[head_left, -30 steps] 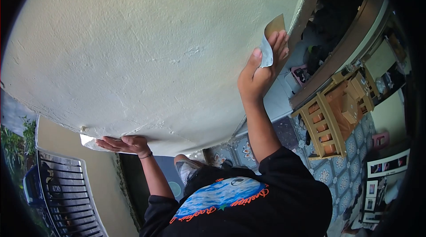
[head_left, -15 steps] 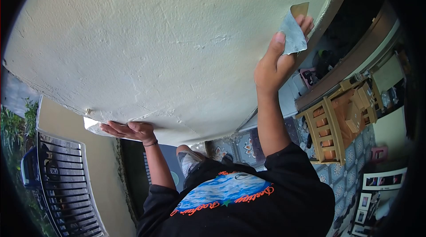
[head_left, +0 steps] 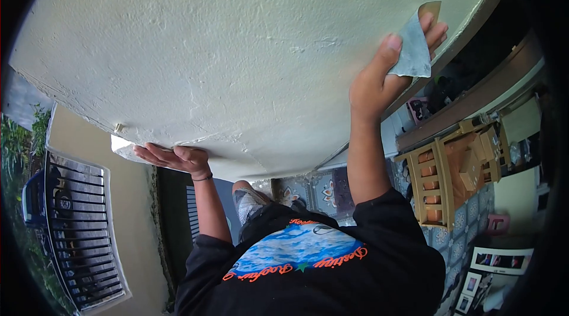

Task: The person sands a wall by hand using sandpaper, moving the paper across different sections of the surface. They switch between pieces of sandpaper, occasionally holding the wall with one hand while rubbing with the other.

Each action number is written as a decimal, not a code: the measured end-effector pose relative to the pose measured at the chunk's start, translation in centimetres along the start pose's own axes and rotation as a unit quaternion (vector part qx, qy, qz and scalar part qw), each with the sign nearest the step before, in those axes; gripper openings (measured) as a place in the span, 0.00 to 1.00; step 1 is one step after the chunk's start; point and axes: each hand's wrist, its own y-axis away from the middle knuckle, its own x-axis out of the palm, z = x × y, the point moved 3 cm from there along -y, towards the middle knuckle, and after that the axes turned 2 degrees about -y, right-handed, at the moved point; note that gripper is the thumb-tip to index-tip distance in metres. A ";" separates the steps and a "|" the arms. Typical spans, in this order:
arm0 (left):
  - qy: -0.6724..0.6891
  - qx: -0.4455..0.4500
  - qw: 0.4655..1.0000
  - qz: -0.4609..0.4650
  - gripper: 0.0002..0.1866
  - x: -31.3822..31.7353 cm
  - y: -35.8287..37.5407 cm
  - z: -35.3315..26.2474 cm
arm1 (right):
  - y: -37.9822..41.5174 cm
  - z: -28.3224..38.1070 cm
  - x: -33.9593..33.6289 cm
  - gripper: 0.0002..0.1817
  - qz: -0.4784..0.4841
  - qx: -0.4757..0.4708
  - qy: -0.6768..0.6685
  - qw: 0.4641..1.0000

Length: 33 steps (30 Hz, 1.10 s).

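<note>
A pale, rough painted wall (head_left: 237,49) fills the upper part of the view. Near its right edge my right hand (head_left: 388,70) holds a bent grey sheet, apparently sandpaper (head_left: 416,49), with the thumb on the near side and the fingers partly hidden behind it. The sheet's tan back shows at its top corner. At the wall's lower left edge my left hand (head_left: 178,159) rests with its fingers extended and a dark band on the wrist. Beyond those fingertips, a white edge of the wall catches bright light.
A black metal railing (head_left: 77,227) and a parked vehicle (head_left: 34,197) are at the lower left. On the right stands a wooden bench (head_left: 438,185) with cardboard boxes (head_left: 472,169) on it. Patterned floor tiles (head_left: 308,194) lie below, near a pink stool (head_left: 498,224).
My right hand has moved right with the grey sheet, closer to the wall's right edge. My left hand stays in nearly the same place. The view has shifted slightly.
</note>
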 end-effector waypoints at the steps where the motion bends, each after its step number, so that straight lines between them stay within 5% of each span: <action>1: 0.005 -0.007 1.000 -0.002 0.30 0.0 -0.1 -0.1 | 0.6 0.3 0.1 0.32 0.007 0.002 -0.005 1.000; 8: 0.014 -0.019 1.000 -0.005 0.31 0.0 -0.4 -0.3 | 10.5 0.2 0.5 0.30 0.105 -0.040 0.048 0.993; 11: 0.002 -0.022 1.000 0.002 0.32 0.0 0.0 0.3 | 5.0 0.2 0.1 0.31 0.072 -0.021 0.049 0.996; 14: -0.001 -0.027 1.000 0.000 0.32 0.0 0.2 0.8 | -0.8 1.4 0.6 0.33 -0.011 0.099 -0.142 0.985; 21: 0.015 -0.020 0.999 -0.020 0.32 0.2 0.0 0.4 | 11.4 1.6 1.5 0.33 0.136 -0.077 0.085 0.984; 24: 0.011 -0.018 1.000 -0.020 0.32 0.1 -0.2 0.2 | 10.1 1.4 1.0 0.33 0.162 -0.096 0.104 0.977; 28: 0.008 -0.011 1.000 -0.024 0.31 0.2 -0.3 0.3 | 2.8 2.6 0.9 0.31 0.057 0.080 -0.094 0.991; 30: 0.005 -0.012 1.000 -0.025 0.31 0.1 -0.2 0.2 | 3.1 2.6 1.2 0.30 0.048 0.082 -0.091 0.991; 33: 0.007 -0.013 0.999 -0.030 0.31 0.1 0.0 0.5 | 10.6 2.8 2.1 0.31 0.122 -0.058 0.039 0.990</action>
